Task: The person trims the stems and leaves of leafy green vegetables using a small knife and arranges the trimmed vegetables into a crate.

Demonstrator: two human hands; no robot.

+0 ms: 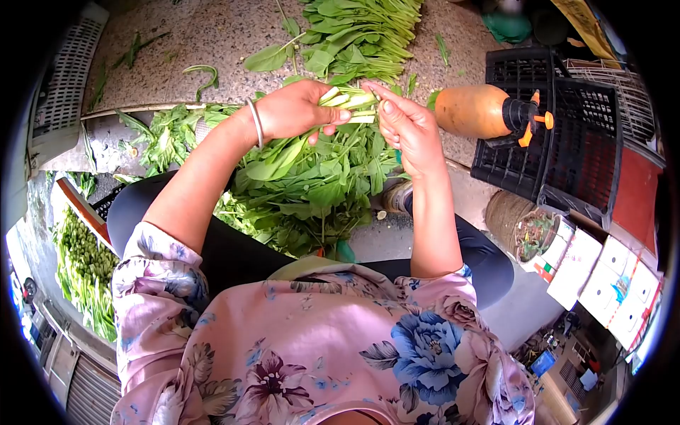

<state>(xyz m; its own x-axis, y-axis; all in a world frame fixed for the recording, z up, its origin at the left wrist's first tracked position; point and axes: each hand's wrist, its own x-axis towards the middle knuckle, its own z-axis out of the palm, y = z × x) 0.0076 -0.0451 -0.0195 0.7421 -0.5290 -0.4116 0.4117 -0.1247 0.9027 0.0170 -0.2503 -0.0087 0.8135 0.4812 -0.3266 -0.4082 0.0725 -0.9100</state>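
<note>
My left hand (301, 110), with a bangle at the wrist, is closed round a small bunch of leafy greens (283, 159). The pale cut stems point right, toward my right hand (409, 131). That hand is closed at the stem ends, thumb and fingers pinched together; a bit of green shows at its fingertips, and something teal shows below the palm. Beneath both hands lies a large heap of loose leafy greens (319, 191) between my knees. Beyond them, a pile of greens with aligned stems (361, 35) rests on the speckled slab (212, 28).
An orange spray bottle (471, 111) lies right of my right hand, beside black plastic crates (581, 134). White boxes (616, 283) stand at the right. More greens (85, 269) are at the left, below a grey perforated crate (64, 64). Loose leaves lie scattered on the slab.
</note>
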